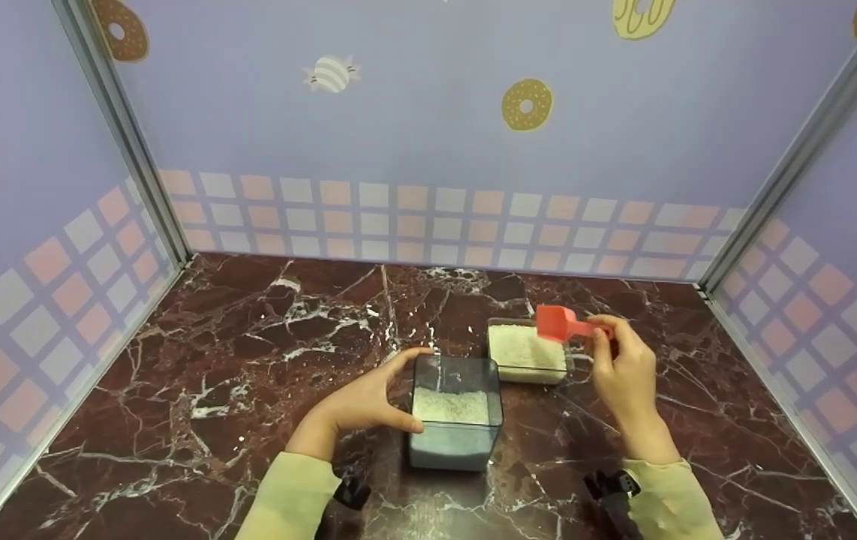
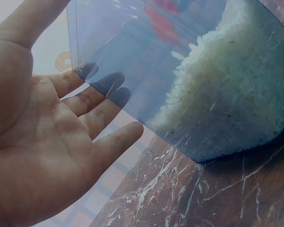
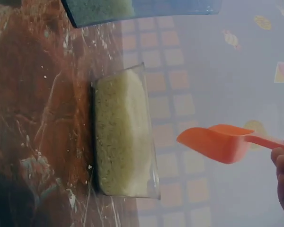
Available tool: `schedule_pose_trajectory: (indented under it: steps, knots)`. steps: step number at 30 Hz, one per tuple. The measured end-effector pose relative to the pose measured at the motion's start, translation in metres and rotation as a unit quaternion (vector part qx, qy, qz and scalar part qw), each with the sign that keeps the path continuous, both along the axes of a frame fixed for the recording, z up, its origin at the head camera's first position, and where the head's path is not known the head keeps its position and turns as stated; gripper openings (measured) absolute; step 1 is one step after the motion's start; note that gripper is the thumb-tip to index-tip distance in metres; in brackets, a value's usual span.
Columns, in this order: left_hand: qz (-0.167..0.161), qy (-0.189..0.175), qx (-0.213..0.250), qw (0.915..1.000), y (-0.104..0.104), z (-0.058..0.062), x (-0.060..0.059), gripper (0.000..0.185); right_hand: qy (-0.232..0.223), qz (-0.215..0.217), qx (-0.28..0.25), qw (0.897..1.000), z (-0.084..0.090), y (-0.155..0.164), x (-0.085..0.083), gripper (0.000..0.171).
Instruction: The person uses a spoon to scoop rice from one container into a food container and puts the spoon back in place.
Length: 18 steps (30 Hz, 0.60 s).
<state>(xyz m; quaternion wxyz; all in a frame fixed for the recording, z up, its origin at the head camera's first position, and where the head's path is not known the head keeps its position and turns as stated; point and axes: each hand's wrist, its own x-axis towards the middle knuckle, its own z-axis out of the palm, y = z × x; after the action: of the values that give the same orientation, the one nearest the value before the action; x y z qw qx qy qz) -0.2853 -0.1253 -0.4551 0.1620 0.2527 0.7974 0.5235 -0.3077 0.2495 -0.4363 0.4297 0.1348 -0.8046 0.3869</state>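
A tall clear bluish container (image 1: 452,448), partly filled with white rice (image 2: 236,80), stands upright on the table. My left hand (image 1: 363,401) holds it from the left, with the thumb at its near corner and the other fingers toward its far side. In my right hand (image 1: 627,371) is the handle of a red scoop (image 1: 554,322), pinched between thumb and fingers. The scoop hangs above a low clear box (image 1: 530,375) of rice (image 3: 125,132), apart from it. No rice shows above the scoop's rim in the right wrist view.
The dark red marbled table (image 1: 263,390) has scattered rice grains, mostly behind and left of the tall container. Purple patterned walls (image 1: 413,135) close off the back and both sides. The low box stands just behind and right of the tall container.
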Motion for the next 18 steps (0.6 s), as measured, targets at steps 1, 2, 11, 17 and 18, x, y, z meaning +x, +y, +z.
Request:
schedule_pose_trajectory:
  steps: [1, 2, 11, 17, 18]
  knots:
    - [0.001, 0.0, 0.0, 1.0, 0.0, 0.0, 0.0, 0.107, -0.018, 0.014, -0.041, 0.999, 0.002, 0.0, 0.001, 0.014]
    - [0.001, 0.0, -0.001, 1.0, 0.0, 0.0, 0.0, 0.107, -0.045, 0.035, -0.096, 0.994, 0.006, -0.001, 0.003, 0.015]
    - [-0.003, -0.011, 0.015, 0.9998, 0.0, 0.0, 0.001, 0.105, -0.252, 0.291, -0.46, 0.8, 0.037, -0.014, 0.028, 0.023]
    - [0.0, -0.013, 0.02, 0.9997, 0.0, 0.0, 0.002, 0.106, -0.334, 0.294, -0.331, 0.832, 0.036, -0.045, 0.048, 0.02]
    - [0.001, -0.015, 0.023, 0.9996, 0.001, 0.0, 0.002, 0.106, -0.348, 0.29, -0.304, 0.838, 0.034, -0.05, 0.051, 0.019]
